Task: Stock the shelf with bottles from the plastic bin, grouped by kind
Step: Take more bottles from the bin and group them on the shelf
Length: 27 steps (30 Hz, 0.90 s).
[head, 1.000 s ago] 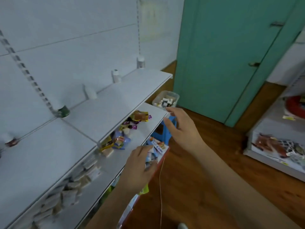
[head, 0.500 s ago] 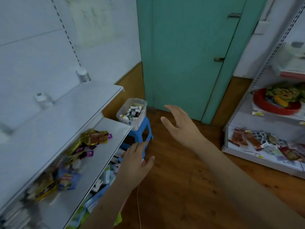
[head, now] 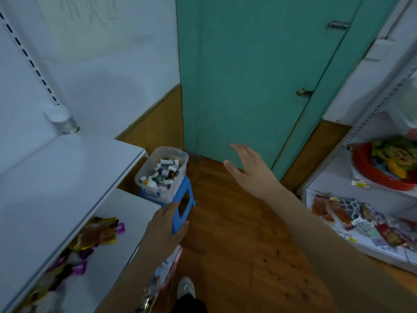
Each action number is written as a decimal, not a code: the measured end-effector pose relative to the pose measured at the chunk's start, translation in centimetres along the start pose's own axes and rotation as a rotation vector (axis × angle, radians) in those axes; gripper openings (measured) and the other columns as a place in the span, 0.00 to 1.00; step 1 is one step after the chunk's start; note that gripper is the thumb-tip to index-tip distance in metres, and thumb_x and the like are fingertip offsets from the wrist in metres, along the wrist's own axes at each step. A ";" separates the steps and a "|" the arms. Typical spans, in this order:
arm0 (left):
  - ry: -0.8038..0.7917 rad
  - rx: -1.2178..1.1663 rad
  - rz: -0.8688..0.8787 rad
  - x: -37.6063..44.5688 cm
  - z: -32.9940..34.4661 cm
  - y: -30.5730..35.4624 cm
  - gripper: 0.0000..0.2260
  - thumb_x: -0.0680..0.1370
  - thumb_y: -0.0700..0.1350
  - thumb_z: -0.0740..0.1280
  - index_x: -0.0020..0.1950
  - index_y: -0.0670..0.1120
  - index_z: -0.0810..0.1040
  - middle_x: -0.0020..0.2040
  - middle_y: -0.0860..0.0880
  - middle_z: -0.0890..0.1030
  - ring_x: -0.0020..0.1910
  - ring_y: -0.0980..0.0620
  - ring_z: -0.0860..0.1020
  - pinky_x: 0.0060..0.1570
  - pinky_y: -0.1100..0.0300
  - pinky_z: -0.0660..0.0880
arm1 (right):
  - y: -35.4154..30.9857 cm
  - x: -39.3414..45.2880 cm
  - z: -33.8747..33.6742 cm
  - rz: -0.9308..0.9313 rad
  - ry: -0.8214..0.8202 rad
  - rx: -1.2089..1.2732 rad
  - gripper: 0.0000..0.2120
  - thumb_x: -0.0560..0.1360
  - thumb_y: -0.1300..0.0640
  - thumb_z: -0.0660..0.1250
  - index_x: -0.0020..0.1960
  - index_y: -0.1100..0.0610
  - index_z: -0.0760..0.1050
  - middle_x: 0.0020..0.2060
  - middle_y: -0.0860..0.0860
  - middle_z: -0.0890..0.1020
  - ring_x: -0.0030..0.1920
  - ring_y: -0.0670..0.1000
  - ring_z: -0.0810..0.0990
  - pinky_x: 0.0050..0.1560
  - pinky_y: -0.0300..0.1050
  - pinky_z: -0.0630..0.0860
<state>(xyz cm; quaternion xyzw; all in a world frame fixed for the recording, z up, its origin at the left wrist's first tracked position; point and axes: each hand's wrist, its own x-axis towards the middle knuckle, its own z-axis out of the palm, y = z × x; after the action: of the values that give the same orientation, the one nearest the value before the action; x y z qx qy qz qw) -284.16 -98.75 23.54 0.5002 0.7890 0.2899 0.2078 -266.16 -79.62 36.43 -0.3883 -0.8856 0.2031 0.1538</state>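
Reaching toward the plastic bin, you have both hands free and nothing picked up yet. The bin sits on a blue stool just past the end edge of the upper shelf, so the bottles heaped inside it, white-capped and mixed in kind, lie below shelf height and within an arm's stretch of where they must go. Your left hand hangs low in front of the stool's near edge, fingers loosely extended and holding nothing; whether it actually touches the stool, you cannot tell from this angle. Your right hand is out over the wooden floor, well apart from the bin, fingers spread wide and empty, probably ready to come across for the first bottle. One white-capped bottle already stands upright at the back edge of the upper shelf against the wall, which suggests a place for its kind, with bare shelf in front of it. The lower shelf carries loose snack packets along its back, so the upper one looks the sensible target.
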 end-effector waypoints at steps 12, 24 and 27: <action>-0.043 -0.148 -0.195 16.4 -2.3 -6.0 0.26 0.80 0.53 0.65 0.76 0.46 0.64 0.70 0.49 0.69 0.70 0.51 0.66 0.67 0.58 0.66 | 0.3 20.5 5.8 0.007 -0.227 -0.037 0.31 0.81 0.43 0.60 0.79 0.53 0.56 0.75 0.52 0.65 0.74 0.53 0.64 0.74 0.51 0.63; 0.059 -0.212 -0.578 27.1 0.0 -13.0 0.23 0.79 0.49 0.68 0.72 0.43 0.70 0.66 0.48 0.74 0.68 0.48 0.71 0.63 0.59 0.68 | 2.8 40.2 16.6 -0.211 -0.510 -0.043 0.30 0.81 0.44 0.60 0.78 0.55 0.58 0.74 0.53 0.65 0.73 0.55 0.64 0.72 0.51 0.63; 0.126 -0.261 -0.695 30.0 0.7 -14.2 0.22 0.79 0.51 0.67 0.71 0.49 0.70 0.65 0.53 0.73 0.66 0.52 0.72 0.61 0.59 0.70 | 3.5 45.7 19.9 -0.279 -0.639 -0.041 0.30 0.81 0.46 0.61 0.78 0.56 0.58 0.73 0.55 0.66 0.72 0.56 0.66 0.70 0.50 0.65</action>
<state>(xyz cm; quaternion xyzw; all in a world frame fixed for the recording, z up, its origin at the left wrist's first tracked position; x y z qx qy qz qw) -305.60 -76.00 12.46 0.1531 0.8793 0.3305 0.3067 -302.26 -47.98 22.66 -0.1836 -0.9374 0.2737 -0.1126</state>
